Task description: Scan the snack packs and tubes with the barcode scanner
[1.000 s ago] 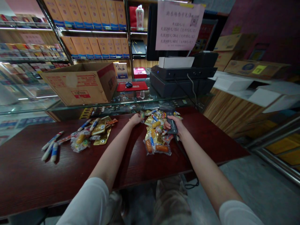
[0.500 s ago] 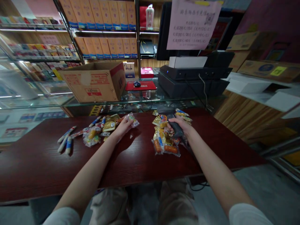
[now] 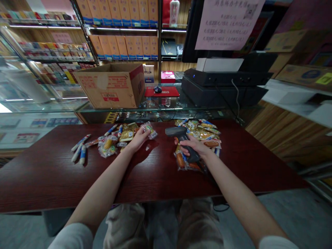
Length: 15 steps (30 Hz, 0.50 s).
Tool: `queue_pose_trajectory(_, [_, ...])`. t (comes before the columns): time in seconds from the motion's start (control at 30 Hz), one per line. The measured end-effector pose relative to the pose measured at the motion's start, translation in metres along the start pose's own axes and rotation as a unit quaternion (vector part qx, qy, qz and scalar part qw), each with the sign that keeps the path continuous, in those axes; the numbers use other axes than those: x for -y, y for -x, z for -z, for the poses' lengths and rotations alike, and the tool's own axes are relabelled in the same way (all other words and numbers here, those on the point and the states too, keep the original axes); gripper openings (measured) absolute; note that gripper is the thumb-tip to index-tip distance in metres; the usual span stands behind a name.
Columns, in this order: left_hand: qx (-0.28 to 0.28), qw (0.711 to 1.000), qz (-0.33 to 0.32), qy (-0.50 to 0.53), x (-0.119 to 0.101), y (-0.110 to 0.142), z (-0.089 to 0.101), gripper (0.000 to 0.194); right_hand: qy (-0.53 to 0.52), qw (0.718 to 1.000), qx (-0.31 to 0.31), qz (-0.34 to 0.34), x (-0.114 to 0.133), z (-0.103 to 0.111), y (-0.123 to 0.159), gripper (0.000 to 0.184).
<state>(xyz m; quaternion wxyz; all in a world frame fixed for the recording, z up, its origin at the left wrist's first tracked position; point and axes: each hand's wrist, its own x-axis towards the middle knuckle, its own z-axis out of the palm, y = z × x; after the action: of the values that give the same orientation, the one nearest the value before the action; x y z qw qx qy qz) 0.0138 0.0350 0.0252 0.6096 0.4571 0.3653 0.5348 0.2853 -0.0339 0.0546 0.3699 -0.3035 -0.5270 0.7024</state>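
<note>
My left hand (image 3: 140, 139) grips a clear-wrapped snack packet (image 3: 149, 130) just above the dark red table. My right hand (image 3: 194, 146) is wrapped around the handle of a black barcode scanner (image 3: 178, 133), whose head points left toward the packet. Beneath and behind the scanner lies a pile of wrapped snacks (image 3: 202, 131), gold packets and sausages among them; the hand and scanner hide part of it. Left of my left hand is a second group, with a gold packet (image 3: 127, 132) and a clear bag with a yellow piece (image 3: 108, 144). Several blue-and-white wrapped sticks (image 3: 82, 154) lie farther left.
An open cardboard box (image 3: 111, 86) stands on the glass counter behind the table (image 3: 145, 186). Beside it are a mouse (image 3: 157, 89) on a red mat, a black cash drawer (image 3: 207, 91) and a monitor with a pink paper sign (image 3: 228, 24). Shelves of boxed goods line the back.
The scanner has swung from over the pile to point left at the packet, more of the pile now showing. My left hand still holds the packet. The whole view has shifted slightly.
</note>
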Motion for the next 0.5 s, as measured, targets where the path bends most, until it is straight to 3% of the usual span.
queue_pose_trajectory(0.2, [-0.025,0.999,-0.005,-0.04,-0.001,-0.002,-0.004,0.033,-0.011,1.0,-0.018,-0.01,-0.002,0.002,0.001,0.027])
queue_pose_trajectory(0.33, [-0.051,0.989,-0.054,-0.124,0.002,-0.004,0.0,0.034,-0.006,1.0,0.002,-0.005,-0.002,0.002,0.001,0.023])
queue_pose_trajectory(0.43, [-0.054,0.956,-0.084,-0.277,-0.005,-0.001,0.002,0.029,0.003,1.0,-0.009,0.005,0.0,0.0,0.004,0.024])
queue_pose_trajectory(0.5, [-0.056,0.903,-0.113,-0.411,-0.015,0.002,0.005,0.027,0.023,0.999,-0.028,0.003,0.007,0.001,0.008,0.025])
